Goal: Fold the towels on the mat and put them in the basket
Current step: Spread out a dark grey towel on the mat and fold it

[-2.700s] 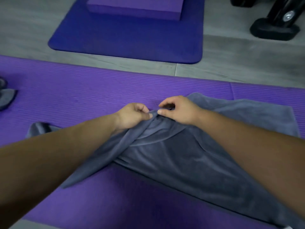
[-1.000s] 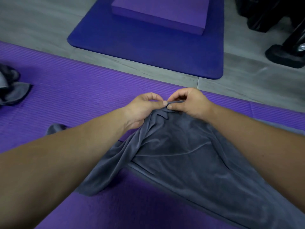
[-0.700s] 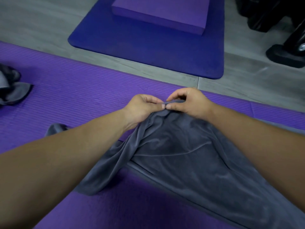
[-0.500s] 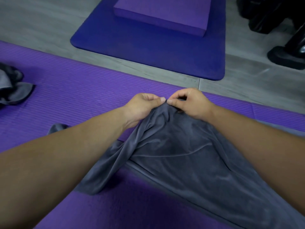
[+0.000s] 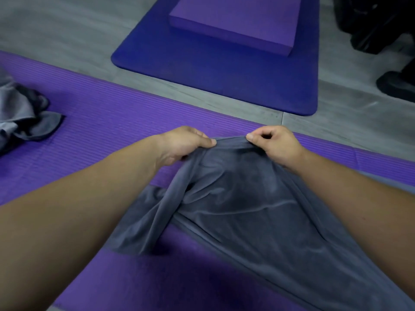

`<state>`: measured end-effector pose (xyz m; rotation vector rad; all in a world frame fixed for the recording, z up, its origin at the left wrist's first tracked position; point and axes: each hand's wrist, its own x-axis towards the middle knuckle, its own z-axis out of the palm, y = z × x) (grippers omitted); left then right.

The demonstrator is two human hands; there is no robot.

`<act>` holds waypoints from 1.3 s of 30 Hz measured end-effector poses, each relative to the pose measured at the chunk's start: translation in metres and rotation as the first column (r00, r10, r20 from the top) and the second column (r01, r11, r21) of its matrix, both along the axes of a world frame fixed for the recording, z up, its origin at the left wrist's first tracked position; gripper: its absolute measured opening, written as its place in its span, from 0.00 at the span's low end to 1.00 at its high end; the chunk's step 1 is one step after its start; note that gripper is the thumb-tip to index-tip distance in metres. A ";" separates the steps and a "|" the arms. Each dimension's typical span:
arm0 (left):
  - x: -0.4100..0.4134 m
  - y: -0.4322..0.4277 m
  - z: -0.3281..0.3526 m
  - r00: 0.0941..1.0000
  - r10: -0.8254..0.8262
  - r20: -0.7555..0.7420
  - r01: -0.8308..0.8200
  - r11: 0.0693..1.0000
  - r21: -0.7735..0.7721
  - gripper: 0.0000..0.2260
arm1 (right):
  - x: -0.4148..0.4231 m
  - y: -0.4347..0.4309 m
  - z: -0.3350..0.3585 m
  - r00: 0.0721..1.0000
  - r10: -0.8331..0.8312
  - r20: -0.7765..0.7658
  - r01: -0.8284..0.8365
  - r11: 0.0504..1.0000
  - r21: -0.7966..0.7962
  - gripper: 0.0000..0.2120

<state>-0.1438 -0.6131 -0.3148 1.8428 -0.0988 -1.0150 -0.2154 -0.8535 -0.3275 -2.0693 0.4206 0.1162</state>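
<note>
Purple mat (image 5: 112, 122) on grey floor (image 5: 67, 30); left hand (image 5: 182, 144) and right hand (image 5: 276, 144) fingers (image 5: 251, 137) clamped on towel (image 5: 247, 209)

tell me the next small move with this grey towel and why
Probably slide the left hand and right hand apart along the far edge of the grey towel to pull it taut. Both pinch that edge with a short span between them, and the cloth below the left hand is twisted and bunched on the purple mat, too rumpled to fold.
</note>
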 end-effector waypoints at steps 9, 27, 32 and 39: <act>-0.002 0.007 -0.002 0.991 0.052 0.122 -0.041 0.995 -0.092 0.12 | 0.016 0.050 0.009 0.986 0.126 0.107 -0.114 0.987 -0.114 0.13; -0.015 0.030 -0.012 0.932 0.321 0.168 -0.268 0.922 -0.278 0.05 | 0.030 0.089 0.021 0.979 0.190 0.073 -0.195 0.978 0.075 0.06; -0.009 0.028 -0.007 0.871 0.256 0.420 -0.204 0.965 -0.165 0.04 | 0.032 0.093 0.021 0.985 0.158 0.074 -0.164 0.982 0.090 0.08; -0.005 0.032 0.007 0.944 0.286 -0.162 -0.327 0.862 -0.387 0.09 | 0.033 0.092 0.027 0.997 0.059 0.054 -0.070 0.971 0.229 0.07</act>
